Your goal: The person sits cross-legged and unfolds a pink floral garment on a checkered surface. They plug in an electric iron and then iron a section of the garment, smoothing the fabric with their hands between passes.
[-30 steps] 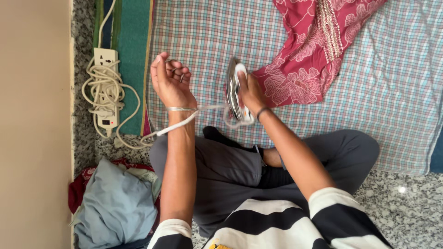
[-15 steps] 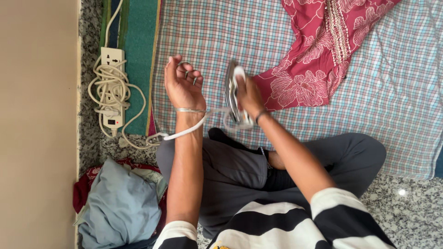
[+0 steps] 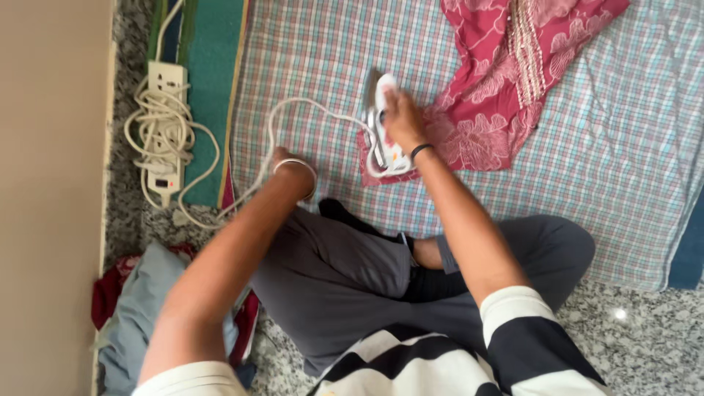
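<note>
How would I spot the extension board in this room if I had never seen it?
Start at the plain beige wall on the left, then look to the speckled stone floor beside it. There, at the edge of a green mat, lies the white power strip. Unlike the white iron under the right hand, it is long, flat and buried in coiled cord.

No packages, labels, signs or screens in view
</note>
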